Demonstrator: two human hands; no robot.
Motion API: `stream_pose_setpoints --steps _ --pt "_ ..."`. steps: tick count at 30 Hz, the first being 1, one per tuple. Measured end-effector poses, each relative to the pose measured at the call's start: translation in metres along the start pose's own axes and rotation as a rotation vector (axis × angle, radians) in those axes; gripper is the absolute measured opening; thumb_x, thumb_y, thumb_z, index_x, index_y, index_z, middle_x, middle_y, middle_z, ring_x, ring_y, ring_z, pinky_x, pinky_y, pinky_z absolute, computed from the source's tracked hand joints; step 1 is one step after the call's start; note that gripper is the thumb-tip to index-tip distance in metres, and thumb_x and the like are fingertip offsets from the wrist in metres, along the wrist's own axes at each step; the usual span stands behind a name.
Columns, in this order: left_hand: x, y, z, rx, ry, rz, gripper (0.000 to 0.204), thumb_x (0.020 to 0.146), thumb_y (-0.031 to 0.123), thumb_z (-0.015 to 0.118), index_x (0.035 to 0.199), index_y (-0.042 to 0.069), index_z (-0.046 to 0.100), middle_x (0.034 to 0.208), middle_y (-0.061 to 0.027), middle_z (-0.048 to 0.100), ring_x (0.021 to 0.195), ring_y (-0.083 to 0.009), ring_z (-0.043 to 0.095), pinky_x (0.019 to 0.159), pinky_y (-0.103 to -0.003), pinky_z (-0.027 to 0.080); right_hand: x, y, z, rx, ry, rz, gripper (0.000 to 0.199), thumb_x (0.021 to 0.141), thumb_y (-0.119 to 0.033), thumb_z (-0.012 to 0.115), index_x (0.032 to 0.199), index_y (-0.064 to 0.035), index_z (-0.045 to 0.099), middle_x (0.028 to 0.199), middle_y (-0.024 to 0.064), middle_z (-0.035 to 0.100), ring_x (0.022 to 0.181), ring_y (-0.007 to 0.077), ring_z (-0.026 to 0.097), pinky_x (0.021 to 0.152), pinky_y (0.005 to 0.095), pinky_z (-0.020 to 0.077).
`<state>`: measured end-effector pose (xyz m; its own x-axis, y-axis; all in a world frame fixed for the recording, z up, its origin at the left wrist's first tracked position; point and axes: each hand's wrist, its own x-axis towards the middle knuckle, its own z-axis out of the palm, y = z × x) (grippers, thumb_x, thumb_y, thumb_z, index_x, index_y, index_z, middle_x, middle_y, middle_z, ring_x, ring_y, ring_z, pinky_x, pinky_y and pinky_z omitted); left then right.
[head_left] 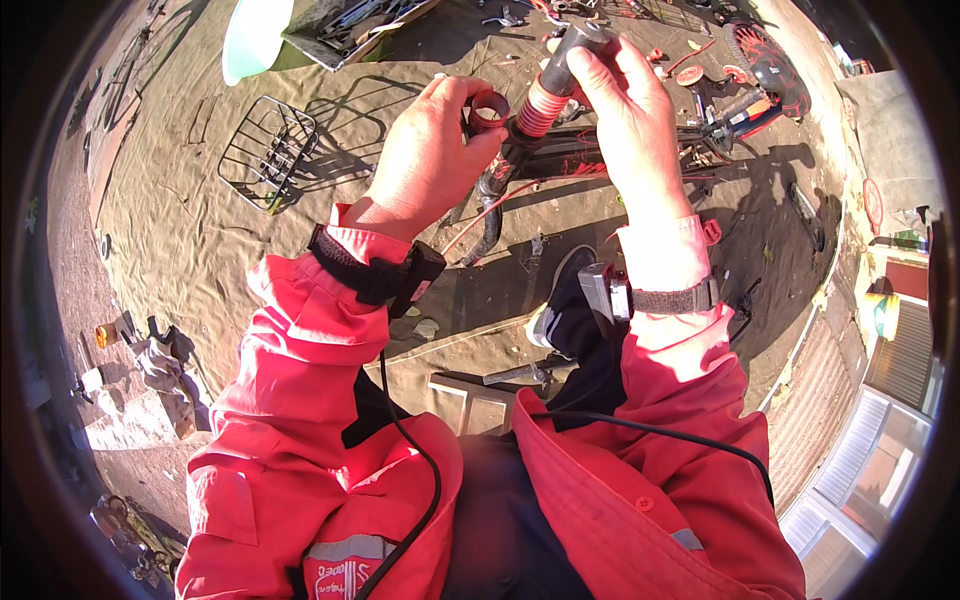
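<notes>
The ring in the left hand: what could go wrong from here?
The ring is pinched in the left hand, so it could slip and drop onto the cloth.

The right hand is at the top of the tube, near the red coil; a slip there might knock the knuckles.

A black cable hangs loose by the left sleeve and might snag as the arm moves.

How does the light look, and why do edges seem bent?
Head view: strong sun, left hand and right hand brightly lit; hard shadow beside the wire basket; pale tub glaring nearly white; pale wall panels bowed near the dark rim by the fisheye lens.
</notes>
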<state>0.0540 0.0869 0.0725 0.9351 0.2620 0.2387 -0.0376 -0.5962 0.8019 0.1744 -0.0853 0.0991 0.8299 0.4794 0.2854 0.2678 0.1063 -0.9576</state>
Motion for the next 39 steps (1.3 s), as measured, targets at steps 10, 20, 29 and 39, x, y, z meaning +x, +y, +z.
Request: stream_pose_setpoints --steps 10,20,29,39 --pt "-0.0006 0.0016 0.0002 0.004 0.001 -0.008 0.043 0.088 0.015 0.078 0.126 0.001 0.064 0.115 -0.0147 0.072 0.106 -0.0262 0.071 0.089 -0.036 0.058 0.0013 -0.0010 -0.0017 0.048 -0.002 -0.003 0.032 0.103 -0.022 0.071 0.128 -0.0022 0.065 0.110 0.0003 0.071 0.099 0.0070 0.063 0.094 0.0255 0.0494" --pt "-0.0004 0.0036 -0.0009 0.018 -0.004 -0.017 0.043 0.088 0.016 0.077 0.127 0.002 0.064 0.115 -0.0148 0.072 0.106 -0.0269 0.071 0.089 -0.036 0.058 0.0030 -0.0016 -0.0023 0.044 0.004 0.027 0.034 0.103 -0.024 0.071 0.128 -0.0030 0.064 0.111 0.0008 0.072 0.102 0.0076 0.065 0.095 0.0257 0.0499" --pt "-0.0008 0.0025 -0.0005 -0.003 -0.006 -0.025 0.043 0.089 0.016 0.077 0.127 0.002 0.064 0.115 -0.0137 0.072 0.108 -0.0252 0.071 0.089 -0.036 0.057 0.0019 -0.0020 -0.0033 0.035 0.002 0.037 0.032 0.103 -0.024 0.071 0.127 -0.0039 0.065 0.108 -0.0012 0.071 0.098 0.0060 0.062 0.091 0.0247 0.0491" --pt "-0.0005 0.0020 -0.0009 0.017 -0.004 -0.019 0.043 0.089 0.017 0.077 0.128 0.002 0.064 0.115 -0.0142 0.072 0.106 -0.0253 0.071 0.088 -0.035 0.056 0.0012 -0.0038 -0.0012 0.038 0.016 0.017 0.032 0.103 -0.025 0.071 0.125 -0.0037 0.065 0.105 -0.0017 0.070 0.097 0.0057 0.062 0.089 0.0240 0.0483"
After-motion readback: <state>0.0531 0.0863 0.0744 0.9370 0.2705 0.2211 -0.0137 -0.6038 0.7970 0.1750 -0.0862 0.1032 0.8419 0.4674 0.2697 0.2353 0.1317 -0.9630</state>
